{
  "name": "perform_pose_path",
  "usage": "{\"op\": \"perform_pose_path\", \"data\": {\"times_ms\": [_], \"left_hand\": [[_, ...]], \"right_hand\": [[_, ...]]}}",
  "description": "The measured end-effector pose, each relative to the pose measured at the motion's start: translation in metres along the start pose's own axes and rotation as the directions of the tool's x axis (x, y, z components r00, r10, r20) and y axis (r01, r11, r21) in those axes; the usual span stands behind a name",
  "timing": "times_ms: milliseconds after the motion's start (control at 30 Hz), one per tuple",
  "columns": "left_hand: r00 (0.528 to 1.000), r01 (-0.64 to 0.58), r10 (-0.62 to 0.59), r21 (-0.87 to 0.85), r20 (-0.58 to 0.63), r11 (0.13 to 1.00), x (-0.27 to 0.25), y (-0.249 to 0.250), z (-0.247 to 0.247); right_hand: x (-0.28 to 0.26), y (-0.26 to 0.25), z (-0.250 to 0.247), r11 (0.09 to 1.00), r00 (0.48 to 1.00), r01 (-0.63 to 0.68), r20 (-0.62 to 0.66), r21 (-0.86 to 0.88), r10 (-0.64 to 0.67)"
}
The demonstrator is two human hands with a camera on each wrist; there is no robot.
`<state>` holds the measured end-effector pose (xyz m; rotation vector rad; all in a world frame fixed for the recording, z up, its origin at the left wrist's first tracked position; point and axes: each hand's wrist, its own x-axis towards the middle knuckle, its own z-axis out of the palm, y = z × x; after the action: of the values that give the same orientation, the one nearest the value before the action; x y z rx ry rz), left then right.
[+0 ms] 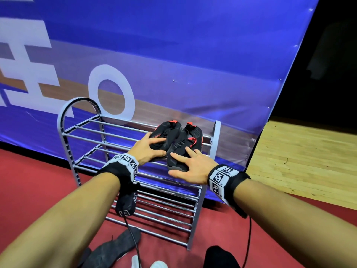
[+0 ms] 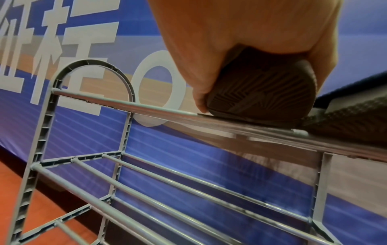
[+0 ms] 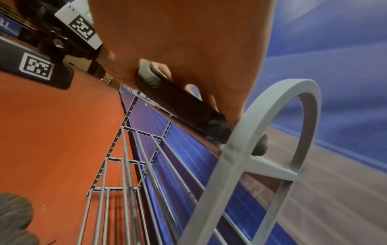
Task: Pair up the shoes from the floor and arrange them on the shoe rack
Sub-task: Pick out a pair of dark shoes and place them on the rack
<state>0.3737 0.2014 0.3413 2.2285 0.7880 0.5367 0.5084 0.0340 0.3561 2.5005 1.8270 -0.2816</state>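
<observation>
On the top tier of the grey shoe rack [image 1: 81,130], at its right end: a pair of black sneakers with red trim, side by side and touching, toes toward the camera. Left hand [image 1: 147,149] curled around the toe of the left sneaker [image 1: 164,132], thumb and fingers gripping it. Right hand [image 1: 191,167] resting on the toe of the right sneaker [image 1: 183,144], fingers straight and spread, not clenched. On the red floor [image 1: 38,180] below, a dark insole [image 1: 116,246].
</observation>
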Motion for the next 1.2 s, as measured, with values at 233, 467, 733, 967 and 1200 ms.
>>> {"op": "perform_pose_path", "data": {"times_ms": [233, 467, 733, 967, 1200], "left_hand": [[0.996, 0.085, -0.084, 0.025, -0.02, 0.996, 0.009, -0.008, 0.004], [0.995, 0.055, -0.059, -0.044, -0.085, 0.998, 0.019, -0.004, 0.013], [0.994, 0.021, -0.014, 0.075, -0.104, 0.997, 0.021, -0.005, 0.017], [0.994, 0.063, -0.042, 0.202, -0.105, 0.977, 0.007, -0.015, 0.02], [0.994, 0.105, -0.11, 0.162, 0.017, 0.981, -0.001, -0.014, 0.017]], "right_hand": [[0.018, -0.002, -0.004, 1.0, 1.0, -0.023, 0.007, 0.017, 0.023], [0.028, 0.007, -0.014, 0.998, 1.0, -0.007, 0.015, 0.061, 0.006], [0.036, 0.011, -0.013, 0.997, 1.0, 0.015, 0.012, 0.071, -0.016], [0.026, 0.005, -0.003, 1.0, 0.998, 0.022, 0.061, 0.01, -0.022], [0.025, 0.001, -0.001, 1.0, 1.0, -0.002, 0.013, -0.008, 0.002]]}}
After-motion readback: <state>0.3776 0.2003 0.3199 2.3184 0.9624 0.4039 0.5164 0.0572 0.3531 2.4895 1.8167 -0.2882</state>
